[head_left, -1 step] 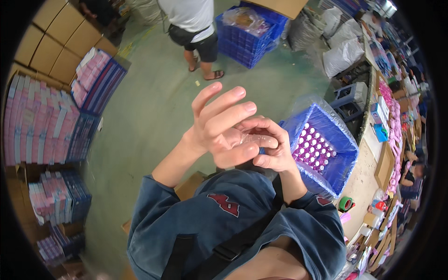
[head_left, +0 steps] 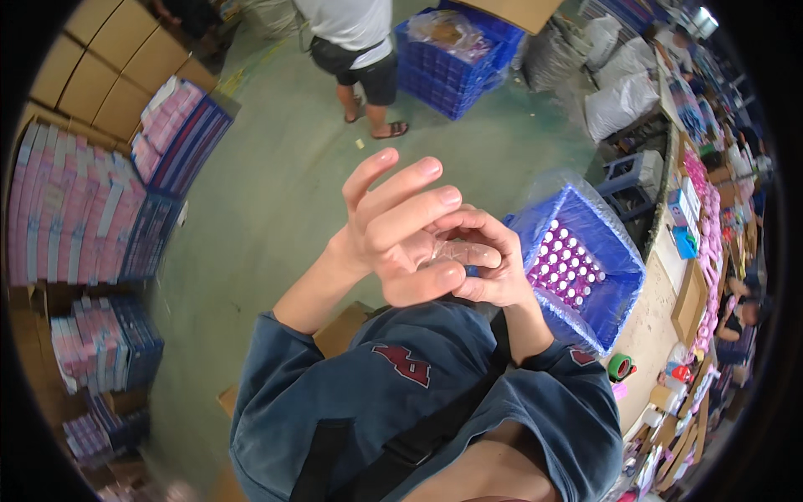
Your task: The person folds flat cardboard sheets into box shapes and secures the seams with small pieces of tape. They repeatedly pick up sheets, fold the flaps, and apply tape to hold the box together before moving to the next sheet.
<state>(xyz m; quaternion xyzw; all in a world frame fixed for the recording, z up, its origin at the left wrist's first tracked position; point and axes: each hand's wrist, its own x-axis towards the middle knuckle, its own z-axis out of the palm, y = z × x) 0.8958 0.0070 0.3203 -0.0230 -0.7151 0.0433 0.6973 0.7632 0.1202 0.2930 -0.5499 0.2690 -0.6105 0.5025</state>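
My two hands are raised together in front of my chest, above my dark blue sleeves. My left hand (head_left: 397, 222) has its fingers stretched up and its thumb pressed on a small clear plastic piece (head_left: 458, 249). My right hand (head_left: 493, 272) curls around the same piece from the right; a small blue bit shows under it. Just to the right stands a blue crate (head_left: 623, 268) lined with clear film and filled with several pink bottles with white caps (head_left: 569, 259).
A person in a white shirt and dark shorts (head_left: 360, 50) stands at the far side of the green floor beside another blue crate (head_left: 452, 71). Stacks of pink and blue boxes (head_left: 75, 209) and cardboard cartons (head_left: 92, 75) line the left. A cluttered bench (head_left: 661, 326) with a green tape roll (head_left: 619, 366) runs along the right.
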